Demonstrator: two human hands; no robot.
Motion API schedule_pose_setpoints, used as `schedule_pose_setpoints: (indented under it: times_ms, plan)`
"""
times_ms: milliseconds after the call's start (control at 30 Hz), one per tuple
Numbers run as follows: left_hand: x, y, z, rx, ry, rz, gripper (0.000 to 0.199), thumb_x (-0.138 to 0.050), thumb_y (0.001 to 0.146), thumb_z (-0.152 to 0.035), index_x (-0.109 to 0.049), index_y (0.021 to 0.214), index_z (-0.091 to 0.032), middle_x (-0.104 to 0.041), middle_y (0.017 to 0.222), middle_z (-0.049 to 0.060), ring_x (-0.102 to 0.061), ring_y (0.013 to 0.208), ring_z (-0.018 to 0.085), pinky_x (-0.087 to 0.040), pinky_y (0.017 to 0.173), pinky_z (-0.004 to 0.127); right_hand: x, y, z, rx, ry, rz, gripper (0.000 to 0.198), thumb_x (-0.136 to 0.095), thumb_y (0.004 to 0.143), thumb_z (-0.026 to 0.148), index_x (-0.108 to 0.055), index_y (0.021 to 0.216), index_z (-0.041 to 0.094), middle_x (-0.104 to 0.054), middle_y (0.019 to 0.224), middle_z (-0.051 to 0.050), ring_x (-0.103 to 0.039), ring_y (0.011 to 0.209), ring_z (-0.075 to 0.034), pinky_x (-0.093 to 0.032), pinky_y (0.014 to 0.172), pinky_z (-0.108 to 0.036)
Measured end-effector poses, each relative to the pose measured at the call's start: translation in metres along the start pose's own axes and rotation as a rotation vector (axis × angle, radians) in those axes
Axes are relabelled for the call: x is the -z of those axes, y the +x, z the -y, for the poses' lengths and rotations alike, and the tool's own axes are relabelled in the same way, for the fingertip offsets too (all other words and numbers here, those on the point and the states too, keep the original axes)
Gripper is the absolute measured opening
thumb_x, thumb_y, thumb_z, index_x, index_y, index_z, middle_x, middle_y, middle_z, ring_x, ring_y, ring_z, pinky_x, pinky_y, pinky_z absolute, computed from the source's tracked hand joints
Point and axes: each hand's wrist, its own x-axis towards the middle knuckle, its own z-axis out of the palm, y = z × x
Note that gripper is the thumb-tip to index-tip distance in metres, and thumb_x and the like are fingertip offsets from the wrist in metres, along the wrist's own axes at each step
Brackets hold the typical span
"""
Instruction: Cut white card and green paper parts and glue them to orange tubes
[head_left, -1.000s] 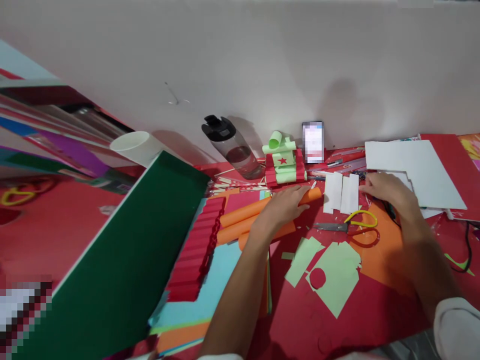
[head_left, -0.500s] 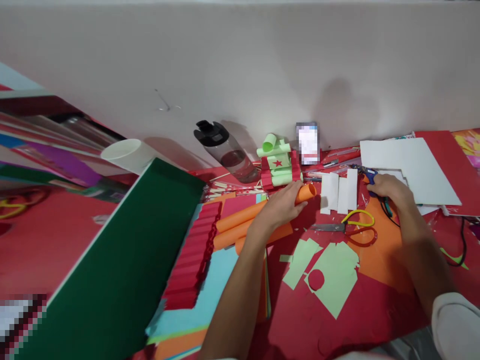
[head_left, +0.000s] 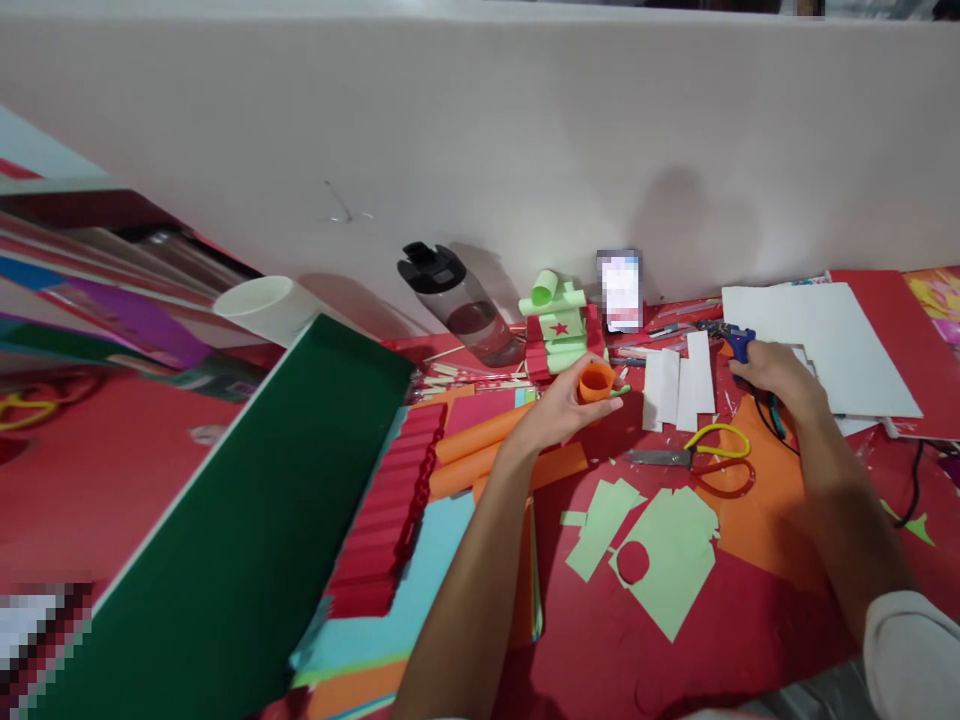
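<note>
My left hand [head_left: 553,412] grips a short orange paper roll [head_left: 597,384] between thumb and fingers, its round open end tipped toward me. A thin green strip sticks out beside those fingertips. To the right, my right hand [head_left: 786,378] is closed round the handle of a blue glue gun [head_left: 739,342], whose nozzle points left. Longer orange paper rolls [head_left: 480,435] lie under and left of my left wrist. Just behind the held roll stands a light green and red paper model [head_left: 561,328] with a red star. White paper strips [head_left: 679,385] rest between my hands.
Scissors [head_left: 686,457] with yellow and red handles lie below the strips, near light green paper pieces [head_left: 667,560]. Corrugated red paper [head_left: 386,510] sits beside a green board [head_left: 225,520]. A bottle [head_left: 469,310] and a phone [head_left: 621,290] stand by the wall.
The orange roll in my left hand has turned so its open end faces me. My right hand keeps the glue gun, which has shifted slightly and shows more of its body.
</note>
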Motion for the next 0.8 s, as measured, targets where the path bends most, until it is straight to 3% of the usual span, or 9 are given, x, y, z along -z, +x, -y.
schedule_pose_setpoints:
  times_ms: [267,433,533,633,700,800]
  plan:
    - [-0.002,0.001,0.004,0.014,-0.061,-0.011,0.037,-0.078,0.084,-0.042,-0.056,0.105,-0.022,-0.068,0.107,0.003,-0.064,0.095,0.019,-0.052,0.087,0.035,-0.007,0.005,-0.003,0.002,0.013,-0.087,0.049,-0.053,0.097,0.048,-0.073,0.115,0.008,-0.077,0.113,-0.026,-0.074,0.104,-0.037,-0.049,0.08,-0.037]
    - [-0.004,0.005,0.006,0.028,0.16,-0.099,0.042,-0.072,0.089,-0.046,-0.055,0.119,-0.023,-0.067,0.107,0.003,-0.065,0.096,0.021,-0.053,0.092,0.038,-0.001,0.002,0.0,-0.02,0.082,-0.154,0.045,-0.052,0.095,0.05,-0.073,0.108,0.012,-0.078,0.107,-0.023,-0.074,0.096,-0.034,-0.046,0.073,-0.036]
    - [-0.012,0.011,0.015,0.011,0.401,-0.208,0.052,-0.069,0.092,-0.04,-0.05,0.138,-0.025,-0.064,0.128,0.009,-0.063,0.117,0.028,-0.051,0.104,0.046,0.007,-0.002,0.003,0.005,0.14,-0.153,0.036,-0.053,0.094,0.049,-0.071,0.094,0.017,-0.078,0.096,-0.017,-0.072,0.088,-0.031,-0.042,0.067,-0.033]
    - [-0.025,0.017,0.026,-0.043,0.631,-0.341,0.059,-0.066,0.093,-0.029,-0.045,0.148,-0.024,-0.052,0.151,0.017,-0.047,0.143,0.036,-0.04,0.118,0.056,0.015,-0.009,0.006,0.037,0.178,-0.123,0.031,-0.054,0.093,0.047,-0.065,0.082,0.02,-0.075,0.085,-0.013,-0.069,0.078,-0.027,-0.038,0.063,-0.031]
    - [-0.037,0.019,0.029,-0.121,0.683,-0.363,0.057,-0.063,0.095,-0.029,-0.046,0.149,-0.023,-0.048,0.155,0.017,-0.043,0.148,0.035,-0.038,0.121,0.056,0.02,-0.014,0.007,0.057,0.182,-0.115,0.029,-0.055,0.093,0.046,-0.062,0.078,0.021,-0.073,0.081,-0.011,-0.067,0.074,-0.025,-0.037,0.061,-0.031]
    - [-0.056,0.019,0.026,-0.267,0.629,-0.323,0.042,-0.054,0.101,-0.031,-0.053,0.142,-0.022,-0.053,0.152,0.016,-0.047,0.146,0.029,-0.039,0.123,0.051,0.026,-0.021,0.007,0.07,0.172,-0.113,0.03,-0.055,0.092,0.048,-0.058,0.077,0.022,-0.071,0.078,-0.009,-0.064,0.069,-0.023,-0.036,0.062,-0.031]
